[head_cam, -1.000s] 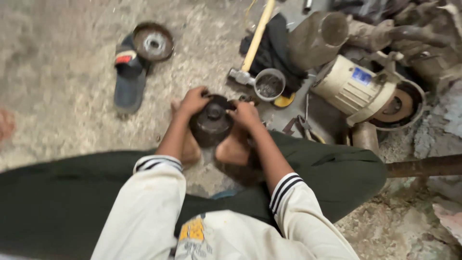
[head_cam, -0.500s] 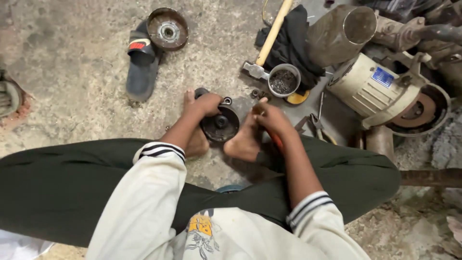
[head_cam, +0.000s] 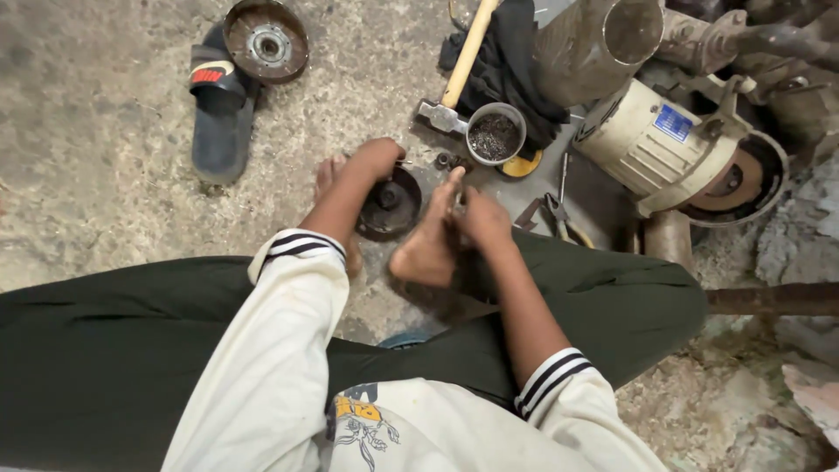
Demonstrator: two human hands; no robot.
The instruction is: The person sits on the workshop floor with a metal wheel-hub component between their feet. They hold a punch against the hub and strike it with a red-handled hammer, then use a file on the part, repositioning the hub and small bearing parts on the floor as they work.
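The person sits on the concrete floor point(head_cam: 105, 131) with legs in dark green trousers folded in front and two bare feet meeting near the middle of the view. The left hand point(head_cam: 377, 159) is curled closed over the rim of a dark round metal housing point(head_cam: 390, 204), which rests on the floor just beyond the left foot point(head_cam: 336, 205) and beside the right foot point(head_cam: 428, 249). The right hand point(head_cam: 483, 218) is closed around a small slim tool or part, too small to identify, held just beside the housing's right edge. The risk, as I judge it, is that the housing is steadied only by one hand and the feet, so a hard push could make it slip or roll and the tool could jab bare toes or fingers. Small loose bits point(head_cam: 444, 161) lie touching the floor just past the housing and could be knocked away and lost in the rough concrete. Farther off stand a small tin of dark grit point(head_cam: 495, 133), a wooden-handled hammer point(head_cam: 461, 65) and pliers point(head_cam: 552, 210), all near enough to be tipped by an elbow. Beyond them lie a cream electric motor point(head_cam: 655, 144), a grey metal cylinder point(head_cam: 603, 44), and, toward the far left, a sandal point(head_cam: 218, 109) with a rusty disc point(head_cam: 265, 40) resting on it.
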